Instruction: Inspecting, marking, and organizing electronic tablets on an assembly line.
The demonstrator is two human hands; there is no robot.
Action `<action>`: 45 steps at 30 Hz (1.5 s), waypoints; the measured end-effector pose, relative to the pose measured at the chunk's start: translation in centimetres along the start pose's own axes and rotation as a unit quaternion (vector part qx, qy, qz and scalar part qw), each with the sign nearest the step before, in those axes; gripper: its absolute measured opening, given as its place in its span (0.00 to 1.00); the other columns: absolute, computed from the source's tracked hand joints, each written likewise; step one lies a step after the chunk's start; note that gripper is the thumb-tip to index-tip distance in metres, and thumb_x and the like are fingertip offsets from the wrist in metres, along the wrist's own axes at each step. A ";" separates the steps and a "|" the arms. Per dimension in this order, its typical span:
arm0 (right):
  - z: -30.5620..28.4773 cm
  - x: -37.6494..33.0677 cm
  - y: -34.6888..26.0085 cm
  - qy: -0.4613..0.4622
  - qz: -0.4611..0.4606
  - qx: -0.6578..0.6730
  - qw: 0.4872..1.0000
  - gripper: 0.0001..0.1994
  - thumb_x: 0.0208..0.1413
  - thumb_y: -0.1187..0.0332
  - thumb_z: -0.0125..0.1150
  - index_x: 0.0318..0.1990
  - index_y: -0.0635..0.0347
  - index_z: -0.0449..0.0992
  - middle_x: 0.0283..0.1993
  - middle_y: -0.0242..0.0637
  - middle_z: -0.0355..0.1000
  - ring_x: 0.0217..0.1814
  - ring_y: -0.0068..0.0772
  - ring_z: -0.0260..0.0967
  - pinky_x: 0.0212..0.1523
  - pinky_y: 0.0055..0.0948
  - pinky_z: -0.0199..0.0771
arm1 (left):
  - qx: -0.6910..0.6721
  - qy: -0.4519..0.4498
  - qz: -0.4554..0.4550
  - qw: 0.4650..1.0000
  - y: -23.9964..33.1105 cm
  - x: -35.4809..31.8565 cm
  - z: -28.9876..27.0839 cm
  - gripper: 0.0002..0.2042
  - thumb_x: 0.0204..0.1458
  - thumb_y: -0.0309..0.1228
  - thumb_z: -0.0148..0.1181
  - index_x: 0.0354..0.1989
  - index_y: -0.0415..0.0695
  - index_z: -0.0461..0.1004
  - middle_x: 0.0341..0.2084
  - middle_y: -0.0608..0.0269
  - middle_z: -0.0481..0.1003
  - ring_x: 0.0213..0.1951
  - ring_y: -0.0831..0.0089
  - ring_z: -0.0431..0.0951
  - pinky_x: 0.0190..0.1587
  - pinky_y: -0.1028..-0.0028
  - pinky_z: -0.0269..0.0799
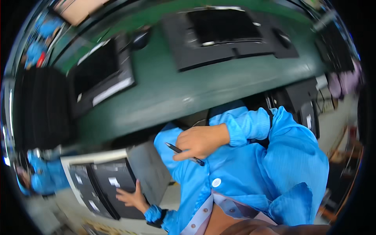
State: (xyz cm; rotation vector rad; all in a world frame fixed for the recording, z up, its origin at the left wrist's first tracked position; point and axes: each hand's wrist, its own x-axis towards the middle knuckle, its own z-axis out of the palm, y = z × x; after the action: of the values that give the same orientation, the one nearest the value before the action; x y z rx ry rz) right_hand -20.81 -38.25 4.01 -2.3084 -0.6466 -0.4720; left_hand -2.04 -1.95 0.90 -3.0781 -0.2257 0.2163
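Observation:
A dark pen (184,153) is gripped in my right hand (201,141), its tip pointing to the upper left, held over my lap in front of the blue jacket. Lower left, my left hand (133,199) has its fingers spread over a black panel (111,182) with a small white label. Whether the fingertips touch the panel cannot be told. The panel sits beside a similar labelled black panel (81,181) in a light-edged grey container (147,168).
A green-topped table (168,102) spans the view. It carries a black foam tray with a dark flat screen (223,26), another dark flat device (96,68) at left, and a black case (43,105). Other people in blue (45,172) are at the far left.

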 end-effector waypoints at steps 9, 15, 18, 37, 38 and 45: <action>-13.4 -11.2 -3.1 0.223 0.438 -0.407 0.770 0.28 0.43 0.73 0.62 0.58 0.60 0.71 0.24 0.38 0.68 0.28 0.44 0.69 0.30 0.41 0.69 | -0.415 0.002 0.666 0.619 20.7 -11.7 -6.3 0.17 0.53 0.22 0.59 0.52 0.33 0.73 0.50 0.47 0.77 0.55 0.48 0.75 0.61 0.55 0.67; -12.2 -15.2 -6.8 0.388 0.425 -0.402 0.712 0.26 0.47 0.73 0.65 0.58 0.60 0.73 0.32 0.38 0.72 0.31 0.43 0.71 0.35 0.40 0.74 | -0.323 -0.133 0.870 0.348 30.0 -19.1 -7.9 0.10 0.46 0.17 0.63 0.38 0.35 0.78 0.39 0.48 0.80 0.45 0.53 0.81 0.54 0.54 0.75; -11.5 -21.9 -9.5 0.489 0.455 -0.513 0.539 0.16 0.46 0.71 0.64 0.46 0.61 0.78 0.42 0.43 0.75 0.45 0.49 0.73 0.46 0.42 0.73 | -0.356 -0.243 0.851 0.301 31.1 -21.4 -7.1 0.08 0.51 0.17 0.60 0.40 0.34 0.78 0.39 0.48 0.81 0.45 0.55 0.81 0.55 0.57 0.74; -8.9 -38.3 -10.3 0.639 0.695 -0.188 0.270 0.38 0.64 0.47 0.49 0.67 0.78 0.56 0.73 0.65 0.50 0.75 0.63 0.50 0.72 0.46 0.52 | -0.243 -0.652 0.488 0.527 45.2 -47.2 5.7 0.32 0.58 0.51 0.62 0.55 0.29 0.72 0.53 0.52 0.72 0.54 0.67 0.73 0.60 0.61 0.69; -9.3 -38.6 -10.5 0.631 0.706 -0.180 0.266 0.40 0.63 0.46 0.50 0.67 0.78 0.55 0.73 0.64 0.49 0.75 0.62 0.50 0.73 0.46 0.52 | -0.228 -0.660 0.473 0.537 45.5 -47.9 5.6 0.36 0.57 0.54 0.62 0.56 0.26 0.70 0.57 0.49 0.70 0.57 0.65 0.72 0.62 0.63 0.67; -12.3 -44.7 -11.9 0.773 0.562 -0.124 0.268 0.47 0.57 0.45 0.59 0.70 0.76 0.49 0.75 0.64 0.45 0.78 0.59 0.44 0.75 0.42 0.47 | -0.210 -0.688 0.461 0.519 46.8 -50.4 5.0 0.32 0.57 0.57 0.59 0.62 0.45 0.70 0.59 0.61 0.71 0.59 0.68 0.69 0.64 0.61 0.58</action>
State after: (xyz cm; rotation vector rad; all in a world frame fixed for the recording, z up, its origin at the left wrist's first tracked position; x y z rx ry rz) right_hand -65.60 -53.40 -3.20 -0.7527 1.9313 -1.5411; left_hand -45.44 -55.52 0.08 -1.9572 1.5039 2.7649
